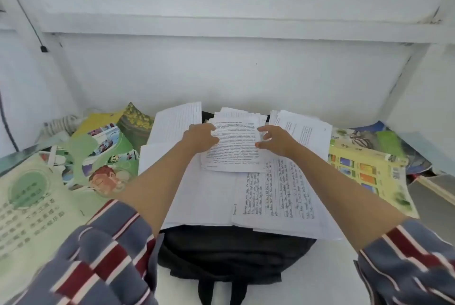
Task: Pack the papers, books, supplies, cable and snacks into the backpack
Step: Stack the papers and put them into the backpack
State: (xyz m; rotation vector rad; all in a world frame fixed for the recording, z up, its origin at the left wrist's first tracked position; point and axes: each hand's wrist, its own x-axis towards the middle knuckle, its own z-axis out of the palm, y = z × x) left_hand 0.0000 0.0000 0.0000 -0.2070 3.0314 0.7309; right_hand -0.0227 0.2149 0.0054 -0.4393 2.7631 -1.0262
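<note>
Gathering the papers was the step in hand, by my read, and nothing looked packed yet. Nearest the camera, a black fabric backpack (234,253) lay flat on the white table (339,275) with its straps toward the person; I could not tell whether it was zipped, since paper covered its upper part. Handwritten lined sheets (278,193) and blank white ones were spread on top of it. Beyond those, both hands sat on a stack of white printed sheets (235,149). The left hand (200,138) had its fingers curled onto the stack's left edge, gripping it. The right hand (277,140) was spread, thumb and fingertips against the right edge, not closed round it. Green illustrated books (108,149) lay to the left and a yellow paperback book (364,171) to the right, both on the table and outside the bag. Farther back were a loose lined sheet (177,120), another white paper pile (302,129) and a coiled white cable (61,123) by the wall. Next move, as I judged it: square the stack, pull the scattered sheets into it, lift everything clear of the bag, then get at the opening. Risk was loose sheets sliding off.
</note>
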